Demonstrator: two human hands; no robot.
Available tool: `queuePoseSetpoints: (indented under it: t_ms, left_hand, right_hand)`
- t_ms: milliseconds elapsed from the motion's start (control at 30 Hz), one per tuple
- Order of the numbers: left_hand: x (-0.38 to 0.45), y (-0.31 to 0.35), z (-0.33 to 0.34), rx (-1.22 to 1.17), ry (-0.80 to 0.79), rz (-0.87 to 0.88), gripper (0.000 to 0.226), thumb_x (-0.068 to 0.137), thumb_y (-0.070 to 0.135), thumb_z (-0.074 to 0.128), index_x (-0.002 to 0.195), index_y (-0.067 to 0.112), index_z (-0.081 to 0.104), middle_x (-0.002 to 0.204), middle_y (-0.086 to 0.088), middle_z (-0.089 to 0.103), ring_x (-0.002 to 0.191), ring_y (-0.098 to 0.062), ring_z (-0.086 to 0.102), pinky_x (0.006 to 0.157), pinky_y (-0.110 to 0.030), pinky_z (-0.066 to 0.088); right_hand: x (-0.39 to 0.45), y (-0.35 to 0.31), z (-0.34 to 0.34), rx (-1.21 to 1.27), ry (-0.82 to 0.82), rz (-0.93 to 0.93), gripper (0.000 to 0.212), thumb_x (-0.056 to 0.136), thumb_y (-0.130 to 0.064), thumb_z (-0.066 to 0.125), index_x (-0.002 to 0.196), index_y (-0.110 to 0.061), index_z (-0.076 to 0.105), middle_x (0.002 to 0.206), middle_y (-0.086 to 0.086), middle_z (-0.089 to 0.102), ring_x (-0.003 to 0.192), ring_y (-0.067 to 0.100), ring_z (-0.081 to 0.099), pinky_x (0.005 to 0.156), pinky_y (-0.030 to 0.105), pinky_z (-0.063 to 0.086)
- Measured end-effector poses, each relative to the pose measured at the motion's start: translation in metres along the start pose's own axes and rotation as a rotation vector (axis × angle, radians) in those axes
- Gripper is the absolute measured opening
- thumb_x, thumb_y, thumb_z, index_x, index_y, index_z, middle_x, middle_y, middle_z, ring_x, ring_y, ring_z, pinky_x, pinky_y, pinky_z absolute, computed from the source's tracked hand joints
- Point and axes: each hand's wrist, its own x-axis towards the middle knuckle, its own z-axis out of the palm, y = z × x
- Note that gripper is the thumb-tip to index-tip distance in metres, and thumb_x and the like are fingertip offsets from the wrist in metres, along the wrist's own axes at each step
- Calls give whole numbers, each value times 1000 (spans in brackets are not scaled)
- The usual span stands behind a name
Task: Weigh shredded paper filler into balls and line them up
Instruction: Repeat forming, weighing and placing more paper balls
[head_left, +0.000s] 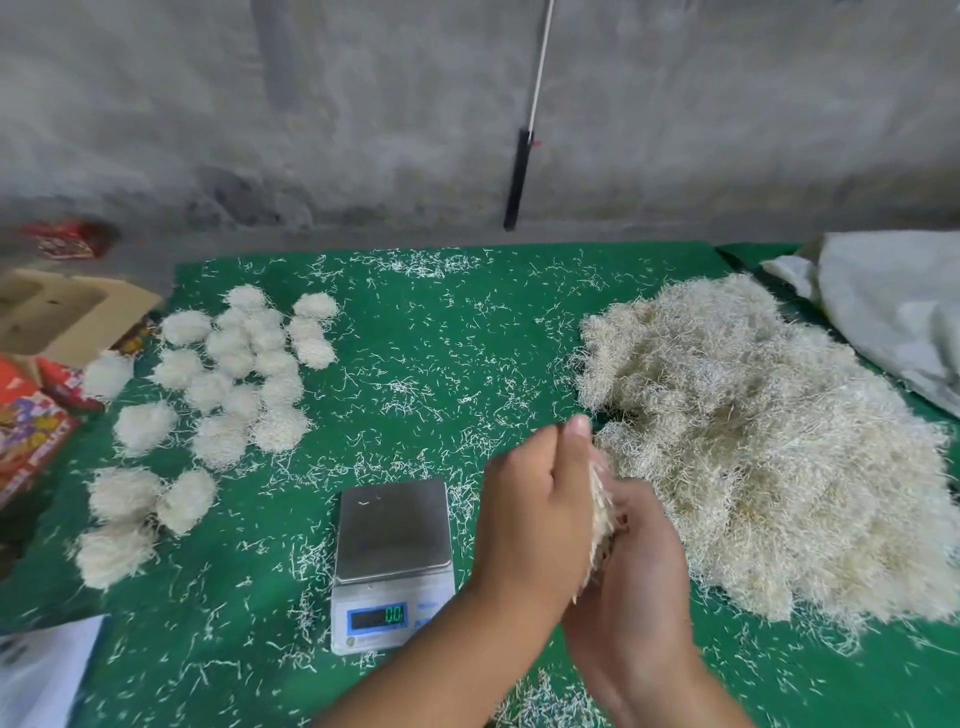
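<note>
Both my hands meet just right of the scale and squeeze a wad of shredded paper (602, 514) between them. My left hand (535, 514) covers the wad from the left with its thumb up. From the right and below, my right hand (641, 566) cups it. The digital scale (393, 535) has a bare steel platform apart from a few strands, and its display reads 0.0. A big loose heap of shredded paper (753, 431) lies on the right. Several finished paper balls (244, 364) lie in rough rows on the left.
The green mat (431, 374) is strewn with loose paper strands. Cardboard trays and red printed boxes (31, 415) crowd the left edge. A grey sack (893, 306) lies at the far right, and a black-handled rod (517, 176) leans on the concrete wall.
</note>
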Motion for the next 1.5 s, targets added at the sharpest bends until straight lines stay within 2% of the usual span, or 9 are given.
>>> queuePoseSetpoints:
  t_ms: [167, 333, 567, 733, 933, 1067, 1267, 1400, 1500]
  left_hand:
    - [26, 5, -8, -403, 94, -660, 35, 98, 8, 48, 81, 22, 75, 78, -9, 71, 68, -24, 61, 66, -34, 47]
    - [3, 8, -14, -637, -70, -927, 56, 96, 23, 50, 41, 18, 59, 49, 0, 50, 40, -15, 55, 47, -20, 45]
    - [8, 15, -8, -496, 27, -984, 48, 100, 65, 49, 82, 22, 62, 71, -3, 71, 65, -22, 69, 67, -31, 48]
    - [-13, 6, -6, -425, -213, -731, 73, 94, 84, 28, 118, 36, 76, 129, 0, 73, 118, -13, 69, 116, -46, 42]
    - [-38, -21, -22, 198, -372, -73, 82, 89, 90, 12, 161, 50, 15, 168, 30, 7, 153, 9, 9, 122, -28, 14]
    - [-46, -31, -6, 541, -357, 321, 69, 105, 68, 19, 165, 34, 13, 172, 16, 7, 158, -5, 2, 129, -45, 9]
    - [-27, -51, 7, 644, -8, 265, 48, 105, 49, 38, 119, 18, 72, 114, 2, 72, 110, -21, 63, 124, -45, 27]
    - [-19, -65, -1, 587, 4, 291, 43, 103, 43, 48, 72, 16, 58, 72, 0, 59, 72, -24, 55, 80, -36, 50]
    - [-12, -69, -9, 386, 60, 88, 53, 103, 43, 53, 57, 24, 35, 51, 10, 37, 50, -8, 33, 52, -28, 24]
  right_hand:
    - [-6, 15, -1, -636, -32, -295, 37, 111, -48, 37, 119, -37, 72, 116, -12, 74, 108, 5, 69, 92, 41, 53]
    - [-2, 19, -15, -937, 5, -487, 60, 106, -69, 34, 155, -38, 49, 155, -29, 48, 146, -4, 42, 118, 23, 37]
    - [5, 26, -5, -632, 115, -369, 36, 105, -40, 54, 73, -25, 61, 65, -12, 56, 59, 8, 49, 54, 22, 41]
    - [34, 9, -11, -278, 303, -1, 53, 105, -13, 48, 53, -24, 52, 51, -2, 42, 43, 14, 37, 41, 22, 30]
    - [48, -9, -37, -131, 220, 214, 29, 96, -30, 54, 71, -20, 64, 68, 5, 58, 60, 19, 56, 65, 36, 46]
    - [38, 2, -34, 4, 67, 272, 38, 103, -30, 51, 71, -16, 67, 67, 4, 61, 57, 19, 65, 55, 27, 57]
    - [24, 9, -45, 184, -23, 536, 61, 108, -56, 47, 124, -3, 75, 130, 15, 72, 125, 31, 67, 110, 39, 50]
    - [19, 11, -48, 254, -85, 631, 77, 104, -60, 52, 155, -3, 48, 156, 17, 50, 145, 30, 49, 126, 44, 31]
    - [17, 26, -58, 169, -80, 686, 83, 102, -64, 52, 146, 7, 48, 153, 24, 48, 138, 32, 49, 131, 47, 18]
